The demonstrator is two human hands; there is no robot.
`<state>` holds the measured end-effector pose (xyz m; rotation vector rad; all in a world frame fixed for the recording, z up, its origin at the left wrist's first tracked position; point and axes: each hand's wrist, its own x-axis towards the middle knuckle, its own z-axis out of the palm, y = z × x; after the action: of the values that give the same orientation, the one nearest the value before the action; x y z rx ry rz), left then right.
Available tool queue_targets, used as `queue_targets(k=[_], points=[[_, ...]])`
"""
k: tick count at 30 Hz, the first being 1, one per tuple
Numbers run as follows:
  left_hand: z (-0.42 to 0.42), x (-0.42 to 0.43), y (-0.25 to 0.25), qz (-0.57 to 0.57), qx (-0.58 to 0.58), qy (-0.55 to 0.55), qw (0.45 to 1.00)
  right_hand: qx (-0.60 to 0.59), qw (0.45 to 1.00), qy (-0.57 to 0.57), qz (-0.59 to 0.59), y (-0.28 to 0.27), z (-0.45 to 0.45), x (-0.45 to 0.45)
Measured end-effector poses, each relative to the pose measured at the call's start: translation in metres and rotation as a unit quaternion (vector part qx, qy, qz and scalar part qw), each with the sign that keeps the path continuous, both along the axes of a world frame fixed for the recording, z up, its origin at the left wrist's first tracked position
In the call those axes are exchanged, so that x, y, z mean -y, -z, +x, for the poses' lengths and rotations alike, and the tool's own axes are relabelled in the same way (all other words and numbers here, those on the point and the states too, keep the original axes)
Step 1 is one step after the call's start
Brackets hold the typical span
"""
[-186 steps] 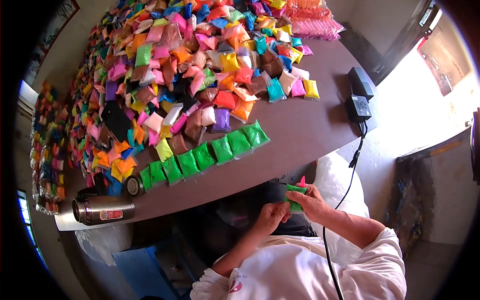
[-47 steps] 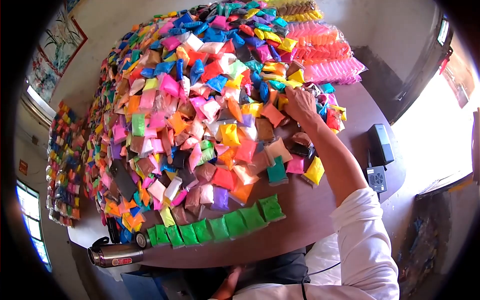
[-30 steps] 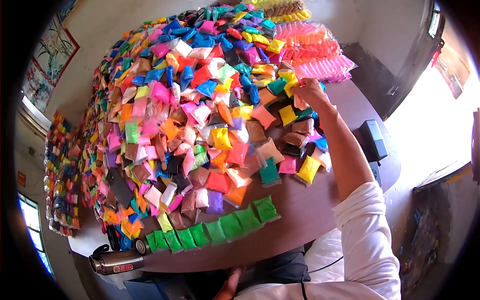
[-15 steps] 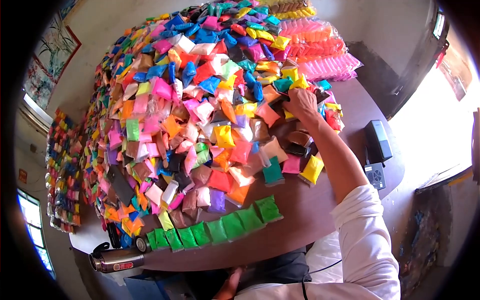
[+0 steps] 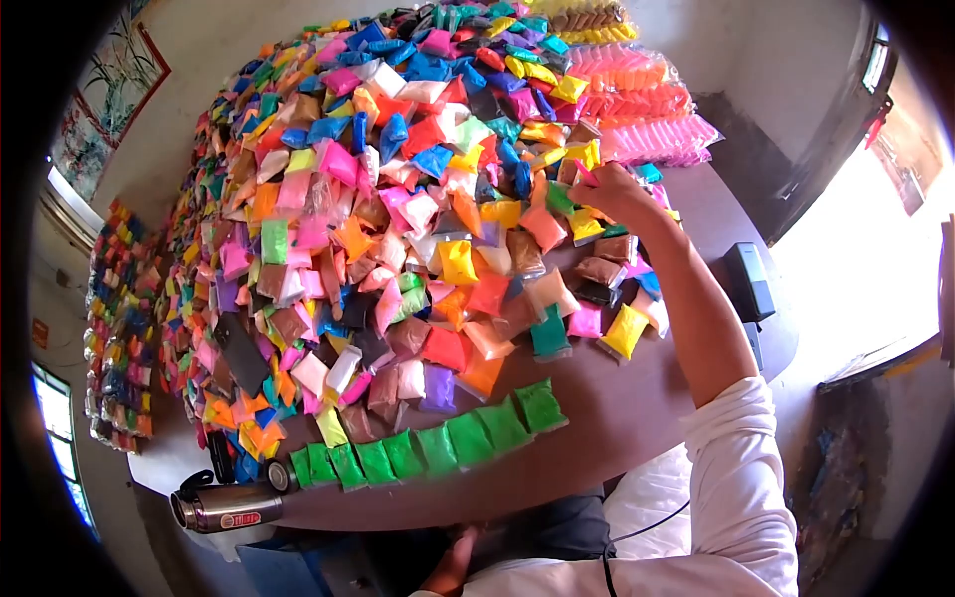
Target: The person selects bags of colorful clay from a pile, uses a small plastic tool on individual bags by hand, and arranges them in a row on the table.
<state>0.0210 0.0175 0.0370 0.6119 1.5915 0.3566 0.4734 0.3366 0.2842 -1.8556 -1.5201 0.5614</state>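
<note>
My right hand reaches into the right side of a big heap of small coloured packets. Its fingers are bent, and a bit of a pink packet shows at the fingertips; what they grip is partly hidden. Just left of the fingers is a green packet, with a yellow packet below. My left hand is low by my lap at the bottom of the view, its fingers hidden. A row of several green packets lies along the table's near edge.
Clear bags of pink packets are stacked at the back right. A steel flask lies at the front left, beside its round cap. A dark box-shaped device stands on the table's right edge.
My right hand has shifted a little to the right among the packets. A green packet now shows beside its fingers, and packets below it have moved. My left hand stays by my lap.
</note>
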Motion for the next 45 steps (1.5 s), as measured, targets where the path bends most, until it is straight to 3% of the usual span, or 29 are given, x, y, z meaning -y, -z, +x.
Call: queue_targets(k=[3, 6, 10, 12, 16, 18, 24, 27, 29, 33, 37, 39, 41, 43, 45], points=[[-0.002, 0.004, 0.002, 0.006, -0.001, 0.007, 1.000, -0.004, 0.998, 0.021, -0.056, -0.013, 0.015, 0.013], [-0.006, 0.008, 0.005, 0.010, -0.004, 0.015, 1.000, -0.235, 0.971, 0.036, -0.012, -0.021, 0.041, 0.031], [-0.010, 0.013, 0.008, 0.013, -0.007, 0.022, 1.000, -0.265, 0.955, 0.109, 0.071, 0.001, 0.089, 0.047], [-0.011, 0.017, 0.011, 0.014, -0.007, 0.025, 1.000, -0.278, 0.955, 0.097, -0.026, 0.010, 0.113, 0.054], [-0.010, 0.017, 0.011, 0.006, -0.017, 0.028, 0.999, -0.224, 0.963, 0.133, -0.062, 0.037, 0.134, 0.055], [-0.009, 0.013, 0.010, -0.005, -0.024, 0.028, 0.999, -0.119, 0.969, 0.178, 0.122, 0.058, 0.135, 0.055], [-0.003, 0.007, 0.011, -0.020, -0.032, 0.029, 0.999, -0.074, 0.962, 0.216, 0.148, 0.118, 0.171, 0.019], [-0.003, 0.006, 0.010, -0.022, -0.037, 0.030, 0.999, -0.064, 0.962, 0.206, 0.166, 0.112, 0.144, 0.007], [-0.001, 0.004, 0.009, -0.020, -0.036, 0.033, 0.999, -0.098, 0.953, 0.179, 0.223, 0.115, 0.131, -0.012], [-0.001, 0.007, 0.010, -0.017, -0.038, 0.039, 0.998, -0.211, 0.945, 0.150, 0.197, 0.107, 0.091, -0.015], [-0.004, 0.010, 0.011, -0.009, -0.038, 0.048, 0.998, -0.105, 0.952, 0.184, 0.222, 0.112, 0.050, -0.025], [-0.007, 0.014, 0.012, -0.006, -0.040, 0.051, 0.998, -0.176, 0.946, 0.172, 0.211, 0.101, 0.025, -0.024], [-0.010, 0.021, 0.013, 0.000, -0.042, 0.054, 0.998, -0.171, 0.938, 0.154, 0.258, 0.101, -0.002, -0.036], [-0.015, 0.024, 0.012, 0.002, -0.045, 0.055, 0.997, -0.092, 0.939, 0.244, 0.223, 0.087, -0.036, -0.046], [-0.022, 0.031, 0.012, -0.001, -0.050, 0.053, 0.997, -0.031, 0.938, 0.241, 0.247, 0.077, -0.054, -0.054]])
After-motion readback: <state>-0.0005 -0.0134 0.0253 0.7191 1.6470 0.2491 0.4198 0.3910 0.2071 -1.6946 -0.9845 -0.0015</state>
